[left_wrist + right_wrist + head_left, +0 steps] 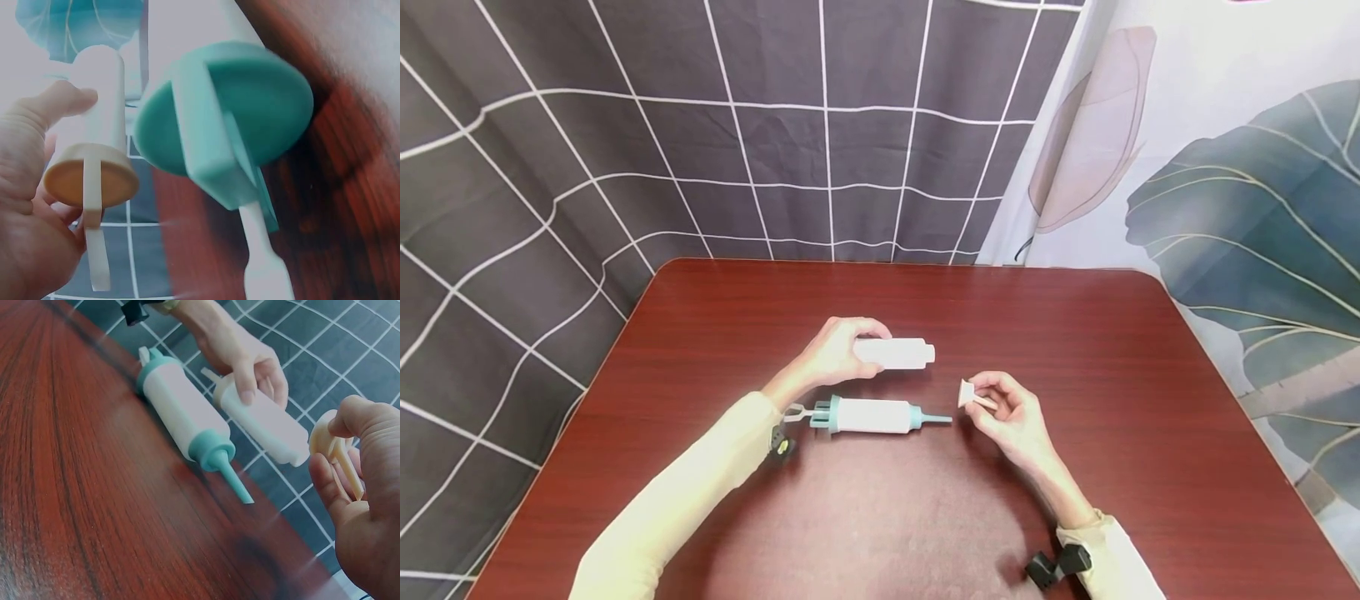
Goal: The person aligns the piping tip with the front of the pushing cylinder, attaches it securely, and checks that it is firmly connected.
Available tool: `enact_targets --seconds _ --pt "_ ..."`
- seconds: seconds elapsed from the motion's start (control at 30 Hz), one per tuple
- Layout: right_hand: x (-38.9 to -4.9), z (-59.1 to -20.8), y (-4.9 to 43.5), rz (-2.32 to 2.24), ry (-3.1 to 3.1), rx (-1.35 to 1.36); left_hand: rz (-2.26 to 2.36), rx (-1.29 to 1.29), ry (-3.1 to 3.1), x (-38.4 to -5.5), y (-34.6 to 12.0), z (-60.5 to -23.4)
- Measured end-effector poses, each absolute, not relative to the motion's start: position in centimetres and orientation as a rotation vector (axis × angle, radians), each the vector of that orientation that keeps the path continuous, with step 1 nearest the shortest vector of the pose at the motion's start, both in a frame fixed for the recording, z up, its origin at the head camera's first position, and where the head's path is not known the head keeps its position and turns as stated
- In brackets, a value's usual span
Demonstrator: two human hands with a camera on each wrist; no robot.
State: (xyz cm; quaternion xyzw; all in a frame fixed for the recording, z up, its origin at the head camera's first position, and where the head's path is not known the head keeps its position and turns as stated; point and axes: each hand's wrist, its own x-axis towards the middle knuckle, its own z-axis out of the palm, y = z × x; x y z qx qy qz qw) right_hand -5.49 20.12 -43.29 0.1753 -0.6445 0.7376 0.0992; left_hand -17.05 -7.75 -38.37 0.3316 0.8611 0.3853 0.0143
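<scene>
My left hand (838,350) grips a white dispenser bottle (898,353) with fingers and thumb round its barrel. Its narrow bare neck points right, and its cream back end (92,175) carries a slim bracket and stem. To the right, my right hand (1011,417) pinches a cream nozzle cap (337,450) by its wide round base, the thin spout lying toward the palm. A gap separates nozzle cap and neck. Closer to me than the held bottle, a second white dispenser bottle (872,416) lies sideways, with teal ends, a teal spout pointing right and a pale loop handle at left.
Dark red wooden table (1075,333) lies under both hands. Behind it hangs a grey curtain (775,167) with white grid lines, and a leaf-patterned curtain (1262,250) hangs at the right. Each sleeve bears a small black camera mount (1060,567).
</scene>
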Motion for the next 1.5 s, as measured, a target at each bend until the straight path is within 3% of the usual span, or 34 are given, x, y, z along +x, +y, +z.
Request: enact_targets --seconds 0.93,1.5 --pt "-5.4 -43.0 19.9 2.202 -1.891 0.576 1.148 1.214 2.663 -12.7 -8.1 -35.9" --pt "-5.0 -42.6 19.1 2.236 -1.873 0.673 1.126 1.370 2.664 -11.6 -7.9 -36.5"
